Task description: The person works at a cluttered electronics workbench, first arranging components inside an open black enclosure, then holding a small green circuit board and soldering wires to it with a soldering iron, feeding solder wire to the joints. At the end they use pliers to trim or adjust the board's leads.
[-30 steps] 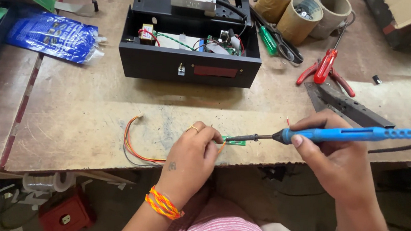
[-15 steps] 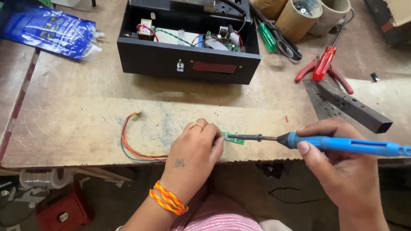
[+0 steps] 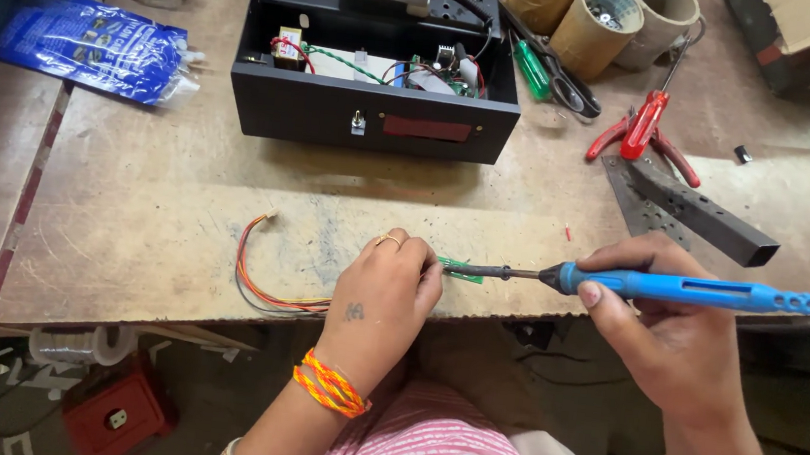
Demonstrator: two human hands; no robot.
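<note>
My right hand (image 3: 658, 321) grips a blue soldering iron (image 3: 696, 290) held level, its dark tip touching a small green circuit board (image 3: 460, 268) at the front of the wooden table (image 3: 148, 223). My left hand (image 3: 381, 294) pinches that board and holds it down. A bundle of coloured wires (image 3: 257, 278) loops out from under my left hand to a small connector. A ring sits on one left finger and an orange thread band on the wrist.
An open black electronics box (image 3: 372, 106) stands behind the hands. Cardboard tubes (image 3: 609, 15), scissors (image 3: 563, 75), red pliers (image 3: 644, 132) and a perforated black metal bar (image 3: 699, 211) lie at the right. A blue packet (image 3: 91, 44) lies at the left.
The view has shifted slightly. The iron's tip has stayed at the green board, and my left hand keeps holding it; both hands sit a little lower in view.
</note>
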